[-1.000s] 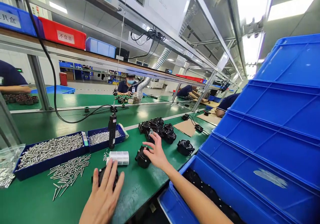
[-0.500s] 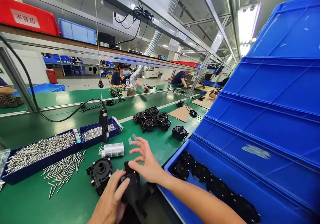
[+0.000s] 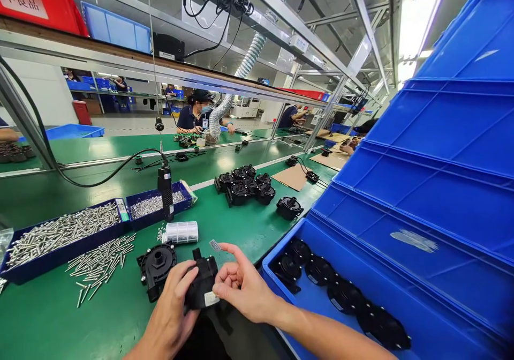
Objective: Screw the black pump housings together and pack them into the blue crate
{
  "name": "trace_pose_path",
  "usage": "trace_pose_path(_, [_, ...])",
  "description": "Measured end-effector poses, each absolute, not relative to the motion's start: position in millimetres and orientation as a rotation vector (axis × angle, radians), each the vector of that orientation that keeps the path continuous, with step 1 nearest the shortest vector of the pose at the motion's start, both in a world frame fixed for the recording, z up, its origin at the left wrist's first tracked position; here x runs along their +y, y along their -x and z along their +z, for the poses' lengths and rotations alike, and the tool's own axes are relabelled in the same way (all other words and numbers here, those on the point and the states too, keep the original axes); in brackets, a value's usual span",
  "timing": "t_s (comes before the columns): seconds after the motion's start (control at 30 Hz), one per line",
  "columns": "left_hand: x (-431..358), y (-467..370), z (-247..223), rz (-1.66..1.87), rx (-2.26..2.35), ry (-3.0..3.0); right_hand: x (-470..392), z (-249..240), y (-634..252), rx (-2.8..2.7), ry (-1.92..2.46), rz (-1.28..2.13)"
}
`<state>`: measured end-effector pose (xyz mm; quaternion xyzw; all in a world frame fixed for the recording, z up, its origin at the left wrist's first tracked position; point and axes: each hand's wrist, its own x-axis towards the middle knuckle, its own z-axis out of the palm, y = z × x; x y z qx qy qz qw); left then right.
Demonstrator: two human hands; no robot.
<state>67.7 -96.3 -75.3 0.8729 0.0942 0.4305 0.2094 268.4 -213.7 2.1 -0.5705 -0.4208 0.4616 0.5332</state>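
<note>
My left hand (image 3: 171, 309) is wrapped around a black pump (image 3: 204, 282), tilted above the front edge of the bench. A small white label (image 3: 211, 299) lies on the pump's lower side, and the thumb of my right hand (image 3: 251, 293) presses at its edge. The index finger of that hand is stretched out with a second small printed label (image 3: 215, 245) at its tip, while the other fingers are curled. Just left of the held pump, another black pump (image 3: 157, 266) rests on the green bench. Behind it lies a roll of labels (image 3: 182, 232).
Left are a bin of metal pins (image 3: 68, 231), loose pins (image 3: 100, 261) and a bin of small metal parts (image 3: 150, 205). An electric screwdriver (image 3: 165, 188) hangs by them. Several pumps (image 3: 247, 186) stand farther back. A blue crate (image 3: 321, 317) with black pumps and stacked crates (image 3: 421, 178) border the right.
The held pump has turned so its labelled side shows. My right hand has moved down and its thumb now meets the label on the pump; its other fingers have curled in.
</note>
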Motion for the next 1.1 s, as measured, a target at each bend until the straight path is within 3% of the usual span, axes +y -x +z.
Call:
trace_pose_path(0.83, [-94.0,-69.2,-73.0,1.2,0.279,-2.45,-211.5,2.0,-260.1,-1.132,1.484,0.919])
trace_pose_path(1.1, [-93.1,-68.6,-70.0,1.186,0.287,-2.444,-208.7,-21.9,-291.7,-1.63,1.577,0.298])
